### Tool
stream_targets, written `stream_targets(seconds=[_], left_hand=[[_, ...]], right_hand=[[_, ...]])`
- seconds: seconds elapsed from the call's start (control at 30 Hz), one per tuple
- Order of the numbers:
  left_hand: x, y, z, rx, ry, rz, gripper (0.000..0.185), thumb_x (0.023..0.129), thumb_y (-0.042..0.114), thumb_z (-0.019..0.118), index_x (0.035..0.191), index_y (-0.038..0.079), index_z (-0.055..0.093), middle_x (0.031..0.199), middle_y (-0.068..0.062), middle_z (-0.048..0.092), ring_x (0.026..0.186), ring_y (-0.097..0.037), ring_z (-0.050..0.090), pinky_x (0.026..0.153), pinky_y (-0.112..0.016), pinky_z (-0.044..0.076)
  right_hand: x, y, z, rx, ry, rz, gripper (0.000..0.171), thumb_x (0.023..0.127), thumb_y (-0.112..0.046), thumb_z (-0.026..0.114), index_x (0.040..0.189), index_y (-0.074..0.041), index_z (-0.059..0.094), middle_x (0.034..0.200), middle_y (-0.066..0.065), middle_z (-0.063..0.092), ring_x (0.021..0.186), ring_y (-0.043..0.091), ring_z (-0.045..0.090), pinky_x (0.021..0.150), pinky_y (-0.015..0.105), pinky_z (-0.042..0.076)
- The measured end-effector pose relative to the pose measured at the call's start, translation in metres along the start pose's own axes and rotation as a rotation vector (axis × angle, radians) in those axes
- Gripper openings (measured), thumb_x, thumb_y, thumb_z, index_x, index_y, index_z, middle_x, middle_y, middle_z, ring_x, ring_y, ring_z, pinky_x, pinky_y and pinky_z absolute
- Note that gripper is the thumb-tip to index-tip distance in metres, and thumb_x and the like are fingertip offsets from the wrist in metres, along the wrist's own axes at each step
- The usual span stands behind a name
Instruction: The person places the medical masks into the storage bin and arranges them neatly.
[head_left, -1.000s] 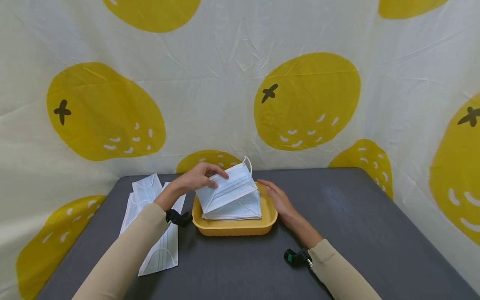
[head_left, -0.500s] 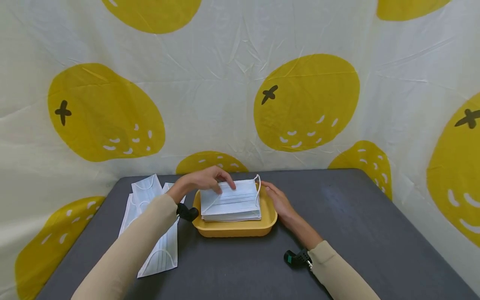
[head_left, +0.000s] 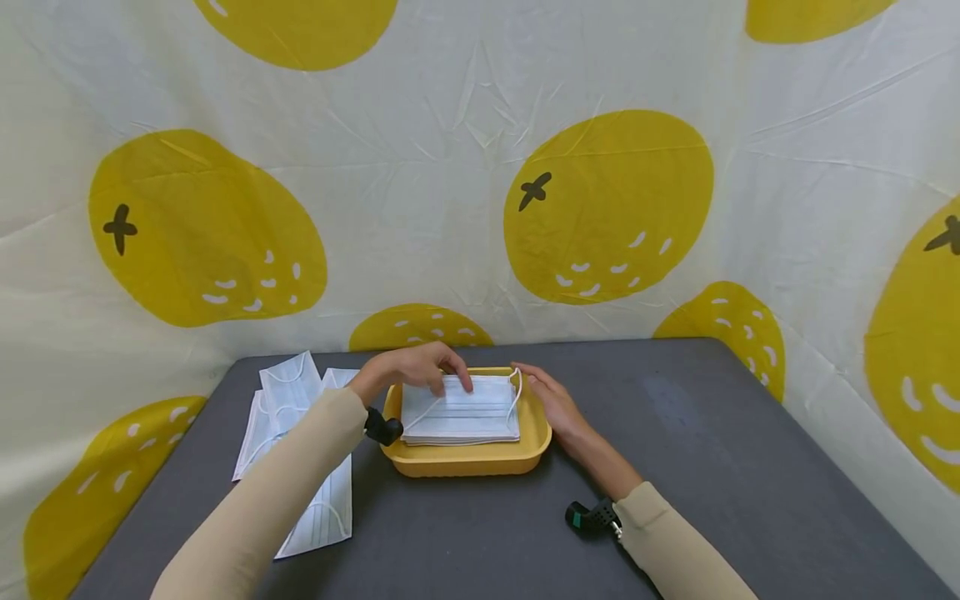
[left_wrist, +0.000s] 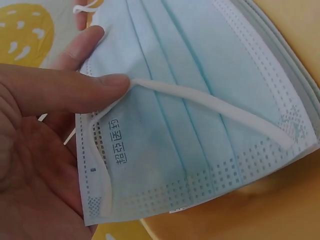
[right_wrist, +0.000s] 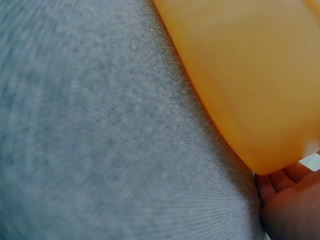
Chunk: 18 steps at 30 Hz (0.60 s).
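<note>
A person sits at a grey bench (head_left: 675, 467) before a cloth backdrop (head_left: 465, 167) printed with yellow fruit. The left hand (head_left: 408, 371) rests on the top face mask (head_left: 461, 407) of a stack lying in a shallow yellow tray (head_left: 468, 458) near the middle of the bench; in the left wrist view the thumb (left_wrist: 75, 90) presses the white ear loop (left_wrist: 210, 112) against the pleated blue face while the other fingers lie behind the mask's edge, so the hand pinches the mask lightly. The right hand (head_left: 551, 400) lies with fingers extended along the tray's right rim, touching it and gripping nothing; the right wrist view shows only the tray wall and the palm's edge beside it. Several loose masks (head_left: 300, 450) lie spread on the bench to the left of the tray, partly under the left forearm. To seat this mask well, a sound approach would be to lower it flat and square with the stack beneath, keep both ear loops tucked inside the rim, and ease the pinch off only once the edges align, with the right hand holding the tray from sliding.
</note>
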<state>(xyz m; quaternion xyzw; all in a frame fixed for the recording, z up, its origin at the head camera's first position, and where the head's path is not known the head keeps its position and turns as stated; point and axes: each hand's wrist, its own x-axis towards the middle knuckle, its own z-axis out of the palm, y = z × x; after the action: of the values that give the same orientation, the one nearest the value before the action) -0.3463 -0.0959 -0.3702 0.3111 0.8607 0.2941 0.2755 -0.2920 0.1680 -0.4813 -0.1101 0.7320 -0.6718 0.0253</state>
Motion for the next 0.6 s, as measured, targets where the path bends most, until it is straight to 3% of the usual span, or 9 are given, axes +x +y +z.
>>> stream_targets(seconds=[0.27,0.43,0.6], left_hand=[[0.0019,0.0021,0.0036,0.108,0.014,-0.032,0.056,0.079,-0.022,0.049,0.113,0.010,0.078,0.134,-0.006,0.068,0.115,-0.019,0.055,0.103,-0.035,0.044],[0.0054,0.0007,0.0069,0.158,0.016,-0.057,0.060,0.079,-0.024,0.046,0.113,0.013,0.079,0.138,-0.006,0.067,0.129,-0.020,0.057,0.113,-0.040,0.045],[0.0090,-0.0030,0.0101,0.228,0.023,-0.057,0.063,0.080,-0.024,0.043,0.110,0.016,0.080,0.137,-0.004,0.067,0.138,-0.024,0.055,0.119,-0.044,0.042]], right_hand=[[-0.0008,-0.0013,0.0010,-0.001,0.001,0.004,0.044,0.114,-0.021,0.033,0.153,-0.009,0.050,0.163,0.013,0.042,0.152,0.032,0.037,0.126,0.053,0.029],[-0.0014,-0.0024,0.0003,-0.014,-0.013,-0.009,0.045,0.114,-0.021,0.032,0.155,-0.007,0.046,0.165,0.015,0.039,0.153,0.033,0.034,0.127,0.053,0.026],[-0.0017,-0.0028,0.0016,-0.011,-0.009,0.000,0.045,0.114,-0.023,0.031,0.155,-0.009,0.047,0.163,0.015,0.041,0.150,0.032,0.039,0.124,0.051,0.032]])
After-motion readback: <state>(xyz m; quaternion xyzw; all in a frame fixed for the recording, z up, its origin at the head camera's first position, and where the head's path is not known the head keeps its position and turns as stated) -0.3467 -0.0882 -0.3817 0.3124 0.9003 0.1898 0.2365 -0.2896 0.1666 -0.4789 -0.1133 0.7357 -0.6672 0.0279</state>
